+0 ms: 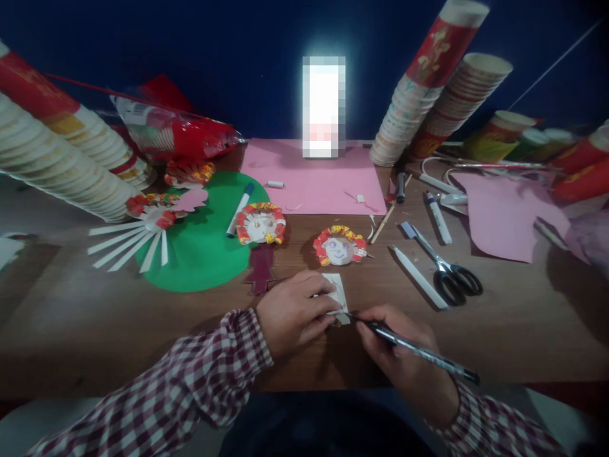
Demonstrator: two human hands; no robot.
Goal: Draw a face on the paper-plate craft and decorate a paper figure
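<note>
A small white piece of paper (341, 293) lies on the wooden table close to its front edge, with faint marks on it. My left hand (297, 311) rests over its left side, fingers bent and pressing on it; the thumb is mostly hidden. In my right hand (404, 349) is a black pen (428, 357), gripped near its point. The tip touches or hovers just over the paper's lower right edge; I cannot tell which. Just beyond the paper sits a paper flower head with a drawn face (339, 247), and to its left a second one (260, 225) above a maroon cutout (261, 270).
Black-handled scissors (457, 279), a white strip (419, 278) and a marker (438, 219) lie at right. A green paper circle (200, 266) is at left, pink paper (314, 190) behind. Paper cup stacks (419, 82) lean on both sides. A bright phone-shaped screen (323, 105) stands at the back.
</note>
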